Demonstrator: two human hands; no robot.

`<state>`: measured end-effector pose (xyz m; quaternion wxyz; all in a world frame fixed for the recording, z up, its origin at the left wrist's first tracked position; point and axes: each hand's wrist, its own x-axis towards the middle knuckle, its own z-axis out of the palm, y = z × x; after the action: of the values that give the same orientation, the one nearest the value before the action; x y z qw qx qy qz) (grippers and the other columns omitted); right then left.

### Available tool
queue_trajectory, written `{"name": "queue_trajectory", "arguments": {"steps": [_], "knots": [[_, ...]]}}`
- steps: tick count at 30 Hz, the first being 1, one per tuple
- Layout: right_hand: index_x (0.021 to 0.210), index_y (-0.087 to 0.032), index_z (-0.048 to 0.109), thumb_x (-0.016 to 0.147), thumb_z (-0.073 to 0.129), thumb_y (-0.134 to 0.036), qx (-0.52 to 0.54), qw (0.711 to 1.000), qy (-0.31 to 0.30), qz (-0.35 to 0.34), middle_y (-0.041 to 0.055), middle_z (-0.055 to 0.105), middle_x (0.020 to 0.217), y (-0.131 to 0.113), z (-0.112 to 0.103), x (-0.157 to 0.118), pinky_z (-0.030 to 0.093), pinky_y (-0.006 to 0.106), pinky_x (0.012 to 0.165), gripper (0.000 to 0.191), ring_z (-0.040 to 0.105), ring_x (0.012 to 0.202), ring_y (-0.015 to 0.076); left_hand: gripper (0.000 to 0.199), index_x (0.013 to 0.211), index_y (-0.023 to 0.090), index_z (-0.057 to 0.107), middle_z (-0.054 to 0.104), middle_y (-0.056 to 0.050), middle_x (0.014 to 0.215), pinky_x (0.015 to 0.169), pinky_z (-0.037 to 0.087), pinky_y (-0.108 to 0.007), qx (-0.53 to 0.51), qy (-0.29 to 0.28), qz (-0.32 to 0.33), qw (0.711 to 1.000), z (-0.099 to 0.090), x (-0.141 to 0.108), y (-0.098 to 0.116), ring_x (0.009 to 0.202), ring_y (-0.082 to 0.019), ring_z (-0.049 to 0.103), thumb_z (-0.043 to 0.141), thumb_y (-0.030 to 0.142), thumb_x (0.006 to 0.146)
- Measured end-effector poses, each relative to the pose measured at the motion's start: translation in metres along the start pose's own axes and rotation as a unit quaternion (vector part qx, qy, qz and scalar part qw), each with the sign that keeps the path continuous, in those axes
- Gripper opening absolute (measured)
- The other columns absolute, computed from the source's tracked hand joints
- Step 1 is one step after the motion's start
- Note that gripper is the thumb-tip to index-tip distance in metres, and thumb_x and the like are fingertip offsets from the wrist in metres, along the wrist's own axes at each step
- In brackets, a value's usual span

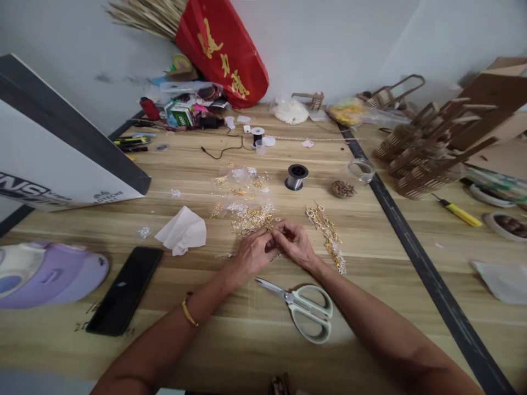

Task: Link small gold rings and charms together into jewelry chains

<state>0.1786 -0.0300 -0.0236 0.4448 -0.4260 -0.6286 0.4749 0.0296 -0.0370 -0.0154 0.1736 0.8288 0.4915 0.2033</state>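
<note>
My left hand (256,249) and my right hand (295,243) meet over the middle of the table, fingertips pinched together. What they hold is too small and too covered to make out; a short bit of chain shows under the fingers. Just beyond them lies a pile of gold and silver beads (249,219). Right of my right hand, several gold and clear beaded strands (329,236) lie in a bunch. Scissors (307,310) with pale green handles rest, slightly spread, between my forearms. A crumpled white tissue (183,231) is left of my left hand.
A black phone (125,291) and a purple cap-like object (61,274) lie left. Farther back stand a wire spool (296,177), a bowl of brown beads (343,189) and a glass jar (361,170). Small woven baskets (428,153) and a yellow cutter (459,211) are right.
</note>
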Motion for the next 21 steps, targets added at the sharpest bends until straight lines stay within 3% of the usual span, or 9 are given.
{"name": "queue_trajectory", "arguments": {"steps": [4, 9, 15, 21], "knots": [[0.077, -0.015, 0.056, 0.081, 0.056, -0.039, 0.045, 0.999, 0.005, 0.013, 0.0005, 0.059, 0.064, -0.0038, 0.0004, 0.0008, 0.045, 0.023, 0.053, 0.024, 0.056, 0.056, 0.012, 0.014, 0.083, 0.017, 0.063, 0.065, -0.005, 0.085, 0.069, 0.044, -0.027, 0.003, 0.003, 0.0, 1.0, 0.0023, 0.0011, -0.0003, 0.078, -0.018, 0.059, 0.061, 0.03, 0.078], [0.075, -0.015, 0.056, 0.08, 0.059, -0.04, 0.087, 0.996, 0.015, 0.032, -0.0034, 0.051, 0.056, -0.0057, -0.0003, 0.0023, 0.036, 0.019, 0.045, 0.025, 0.045, 0.047, 0.0077, 0.016, 0.086, 0.017, 0.064, 0.065, -0.006, 0.088, 0.071, 0.044, -0.027, -0.004, -0.003, 0.009, 1.0, 0.0031, 0.0022, -0.0001, 0.08, -0.019, 0.06, 0.06, 0.031, 0.079], [0.074, -0.016, 0.054, 0.078, 0.06, -0.042, 0.142, 0.989, 0.008, 0.043, -0.004, 0.049, 0.056, -0.0052, -0.0006, 0.0046, 0.032, 0.019, 0.044, 0.027, 0.041, 0.046, 0.0069, 0.009, 0.082, 0.017, 0.065, 0.065, -0.006, 0.086, 0.071, 0.044, -0.027, -0.007, -0.013, 0.013, 1.0, 0.0053, 0.0029, -0.0006, 0.079, -0.018, 0.059, 0.058, 0.021, 0.079], [0.072, -0.015, 0.054, 0.077, 0.061, -0.042, 0.138, 0.99, 0.015, 0.021, -0.0043, 0.046, 0.057, -0.008, -0.0021, 0.006, 0.032, 0.02, 0.048, 0.028, 0.04, 0.05, 0.0074, 0.005, 0.074, 0.015, 0.064, 0.062, -0.004, 0.08, 0.066, 0.042, -0.025, -0.087, -0.005, 0.009, 0.996, 0.0044, 0.0056, -0.0011, 0.072, -0.015, 0.056, 0.06, 0.017, 0.075]]}}
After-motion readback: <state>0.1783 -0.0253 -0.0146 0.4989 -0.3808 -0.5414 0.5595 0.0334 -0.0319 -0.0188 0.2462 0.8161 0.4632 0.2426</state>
